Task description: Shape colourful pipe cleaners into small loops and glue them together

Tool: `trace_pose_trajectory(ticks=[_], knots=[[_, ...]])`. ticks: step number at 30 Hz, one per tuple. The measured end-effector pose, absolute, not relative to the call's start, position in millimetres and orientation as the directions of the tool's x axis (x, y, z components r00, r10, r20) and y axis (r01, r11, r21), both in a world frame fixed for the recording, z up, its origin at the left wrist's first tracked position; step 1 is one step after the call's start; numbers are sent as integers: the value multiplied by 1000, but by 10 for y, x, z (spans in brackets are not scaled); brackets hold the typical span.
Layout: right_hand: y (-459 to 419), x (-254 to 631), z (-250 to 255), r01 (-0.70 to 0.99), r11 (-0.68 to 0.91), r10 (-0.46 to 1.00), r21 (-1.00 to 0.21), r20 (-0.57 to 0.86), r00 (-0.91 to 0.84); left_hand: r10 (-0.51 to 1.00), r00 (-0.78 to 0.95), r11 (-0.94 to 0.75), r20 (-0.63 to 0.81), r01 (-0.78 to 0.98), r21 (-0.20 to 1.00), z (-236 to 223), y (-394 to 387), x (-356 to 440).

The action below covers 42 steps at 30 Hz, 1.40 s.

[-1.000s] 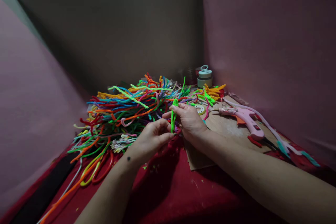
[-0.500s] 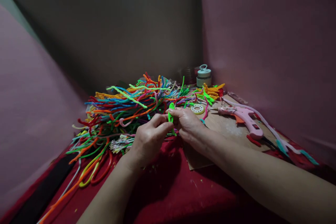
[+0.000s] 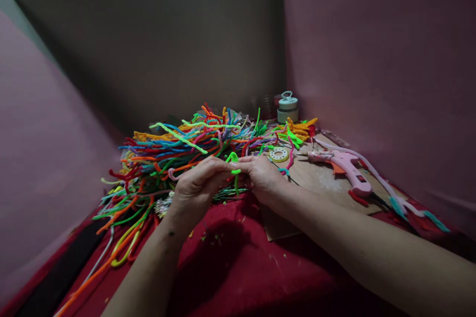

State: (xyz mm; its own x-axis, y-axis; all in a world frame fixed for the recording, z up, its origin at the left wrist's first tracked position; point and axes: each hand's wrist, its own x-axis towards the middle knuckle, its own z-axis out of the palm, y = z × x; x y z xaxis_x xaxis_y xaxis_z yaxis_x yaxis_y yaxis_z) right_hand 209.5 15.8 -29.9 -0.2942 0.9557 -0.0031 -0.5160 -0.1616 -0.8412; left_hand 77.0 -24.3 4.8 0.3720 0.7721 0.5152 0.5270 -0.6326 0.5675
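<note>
Between my two hands is a bright green pipe cleaner (image 3: 232, 157), bent into a loop at the top, with a tail hanging below the fingers. My left hand (image 3: 199, 181) pinches it from the left, fingers stretched toward the other hand. From the right, my right hand (image 3: 262, 173) grips the same piece with thumb and fingertips. The fingertips of both hands meet at the pipe cleaner and hide part of it. Just behind the hands lies a large heap of coloured pipe cleaners (image 3: 174, 146).
A pink glue gun (image 3: 347, 166) rests on a brown board (image 3: 316, 183) at the right, near a round white-and-yellow disc (image 3: 278, 154). A pale lidded jar (image 3: 287, 109) stands at the back. Red cloth (image 3: 260, 277) covers the table; pink walls rise on both sides.
The green pipe cleaner has shifted slightly left, and its loop has turned and widened into view. My left hand has rolled, its fingers now straighter and pointing right.
</note>
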Motion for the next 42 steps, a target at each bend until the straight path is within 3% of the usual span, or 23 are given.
trace_pose_trajectory(ticks=[11,25,35,42], knots=[[125,2104,-300,-419,-68,958,-905,59,-281,715,493,-619,495,776,122,75,-256,724],[144,2111,-355,-190,105,961,-976,149,-231,741,520,-581,426,814,17,69,-237,677],[142,2096,-386,81,269,945,-960,246,-216,743,529,-547,409,833,-85,16,-236,703],[117,2092,-378,90,264,952,-960,244,-187,785,494,-429,374,869,-248,-57,-263,770]])
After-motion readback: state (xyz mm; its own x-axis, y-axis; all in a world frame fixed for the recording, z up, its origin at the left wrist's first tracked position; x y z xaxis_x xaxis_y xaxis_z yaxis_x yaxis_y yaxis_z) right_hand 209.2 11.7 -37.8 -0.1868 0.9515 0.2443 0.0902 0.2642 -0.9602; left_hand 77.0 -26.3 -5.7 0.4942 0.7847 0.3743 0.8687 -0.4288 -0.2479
